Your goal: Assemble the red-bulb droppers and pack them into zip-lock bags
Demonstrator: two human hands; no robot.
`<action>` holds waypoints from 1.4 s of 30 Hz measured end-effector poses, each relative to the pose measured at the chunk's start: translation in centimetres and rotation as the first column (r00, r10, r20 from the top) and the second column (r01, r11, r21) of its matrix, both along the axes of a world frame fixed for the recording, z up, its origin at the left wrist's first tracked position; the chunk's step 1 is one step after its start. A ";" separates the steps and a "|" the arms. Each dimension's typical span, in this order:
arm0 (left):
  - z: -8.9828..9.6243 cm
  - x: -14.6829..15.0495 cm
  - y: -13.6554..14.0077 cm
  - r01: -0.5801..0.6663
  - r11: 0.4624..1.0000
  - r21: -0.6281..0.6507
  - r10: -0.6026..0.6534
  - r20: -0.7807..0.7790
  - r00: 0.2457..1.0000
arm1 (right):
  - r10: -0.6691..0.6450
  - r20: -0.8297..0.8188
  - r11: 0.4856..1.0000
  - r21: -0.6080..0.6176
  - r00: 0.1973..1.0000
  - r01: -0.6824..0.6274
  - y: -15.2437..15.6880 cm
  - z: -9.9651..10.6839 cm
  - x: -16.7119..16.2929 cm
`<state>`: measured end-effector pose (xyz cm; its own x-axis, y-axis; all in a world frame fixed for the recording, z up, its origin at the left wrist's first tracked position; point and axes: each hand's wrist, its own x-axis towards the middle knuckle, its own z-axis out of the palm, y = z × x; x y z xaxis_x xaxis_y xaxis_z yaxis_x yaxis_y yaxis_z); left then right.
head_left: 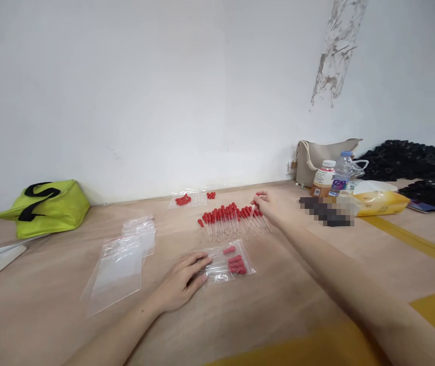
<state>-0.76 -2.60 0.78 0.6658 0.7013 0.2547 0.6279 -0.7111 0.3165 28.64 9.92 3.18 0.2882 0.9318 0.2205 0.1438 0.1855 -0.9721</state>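
A clear zip bag (223, 277) with several red-bulbed droppers inside lies flat in front of me. My left hand (187, 279) holds its left edge, fingertips on the plastic and thumb at the lower corner. Behind the bag is a row of glass droppers (221, 221), red bulbs toward the wall and thin tips toward me. At that row's right end, my right hand (265, 206) pinches one dropper (251, 214) near its bulb, its tube slanting down over the others. The fingers partly hide that bulb.
Flat clear bags (120, 264) are stacked on the left, near a lime-green pouch (55, 208). Near the wall lies another bag (194, 199) with red bulbs. Bottles (323, 179), a grey bag (316, 152), a yellow tissue pack (381, 201) and black pieces (411, 160) occupy the right.
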 end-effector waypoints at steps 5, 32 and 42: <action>0.1 0.1 0.0 0.008 1.000 0.011 -0.008 -0.023 1.000 | -0.057 -0.178 0.998 0.007 0.982 0.059 -4.9 -2.6 1.5; 0.3 0.2 -0.1 -0.006 1.000 0.009 0.006 -0.043 0.999 | 0.296 0.467 0.939 0.018 0.833 -0.343 -9.4 -5.6 -2.8; 0.2 0.1 -0.1 -0.028 1.000 -0.002 0.028 -0.025 0.999 | 0.294 0.392 0.950 -0.018 0.872 -0.312 -9.5 -5.3 -1.9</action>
